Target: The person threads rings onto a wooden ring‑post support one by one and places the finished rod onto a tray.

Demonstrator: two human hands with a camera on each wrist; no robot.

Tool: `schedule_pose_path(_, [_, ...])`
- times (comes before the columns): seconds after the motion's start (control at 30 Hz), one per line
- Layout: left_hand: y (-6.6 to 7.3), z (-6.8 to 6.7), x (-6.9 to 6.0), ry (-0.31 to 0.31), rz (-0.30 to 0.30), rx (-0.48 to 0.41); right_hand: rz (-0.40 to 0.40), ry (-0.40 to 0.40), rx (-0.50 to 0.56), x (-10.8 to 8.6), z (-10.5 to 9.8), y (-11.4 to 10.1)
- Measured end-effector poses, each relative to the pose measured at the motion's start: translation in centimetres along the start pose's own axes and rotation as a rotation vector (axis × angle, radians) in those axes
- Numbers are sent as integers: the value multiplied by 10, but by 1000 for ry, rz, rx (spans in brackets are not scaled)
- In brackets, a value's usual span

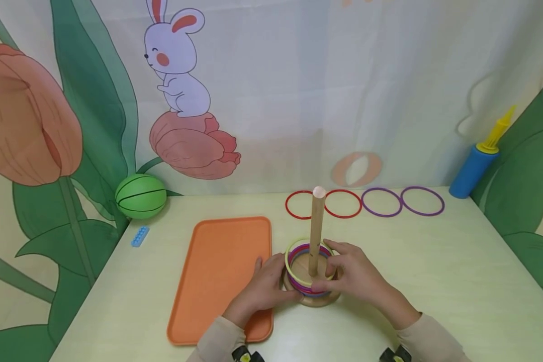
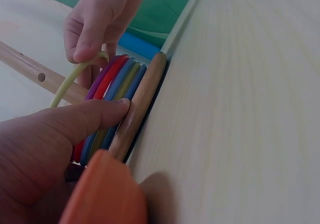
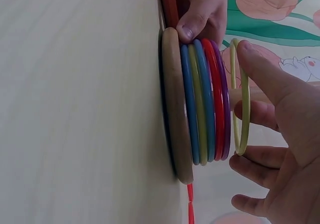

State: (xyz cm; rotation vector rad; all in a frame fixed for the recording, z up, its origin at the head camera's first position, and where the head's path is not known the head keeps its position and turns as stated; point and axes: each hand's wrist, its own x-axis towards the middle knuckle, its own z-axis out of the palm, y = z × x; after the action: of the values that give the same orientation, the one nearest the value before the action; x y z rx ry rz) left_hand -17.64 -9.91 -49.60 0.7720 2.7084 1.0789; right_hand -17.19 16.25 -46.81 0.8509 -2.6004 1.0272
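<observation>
1. Taking the peg as the dial's centre, with twelve toward the backdrop, the left hand was between eight and nine, thumb and fingers clamped on the wooden base, probably to keep it from shifting.
2. The right hand, at three and apart from the left, pinched the yellow ring by its rim, which presumably left the middle free for the peg.
3. That ring encircled the peg above the stacked rings, with a gap between; blue, yellow, red and purple showed there, apparently kept in line by the peg.
4. The red rings, from twelve to one, and purple rings, from half past one to two, lay flat in a row, seemingly grouped by colour.
5. The orange tray lay at nine, just beside the wooden base; the green ball at ten and blue pump at two perhaps sat back to leave working room.
6. No brand, label or writing could be read; the ball showed only black lines.
</observation>
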Motion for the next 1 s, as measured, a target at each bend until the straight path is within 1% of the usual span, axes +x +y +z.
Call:
schedule_pose_path(0.13, [0, 0, 0, 7, 9, 0, 15, -25, -2, -1, 0, -1])
schedule_pose_path(0.3, [0, 1, 0, 8, 16, 6, 53, -51, -6, -2, 0, -1])
schedule_pose_path(0.53, [1, -1, 0, -4, -5, 11, 79, -63, -10, -2, 0, -2])
schedule_pose_path(0.77, [1, 0, -1, -6, -5, 6, 58, -80, -26, -3, 0, 2])
schedule_pose_path(0.93, [1, 1, 0, -14, -18, 8, 100, -99, -4, -4, 0, 3])
schedule_pose_path(1.0, [1, 1, 0, -19, -26, 11, 102, -98, 1, -5, 1, 4])
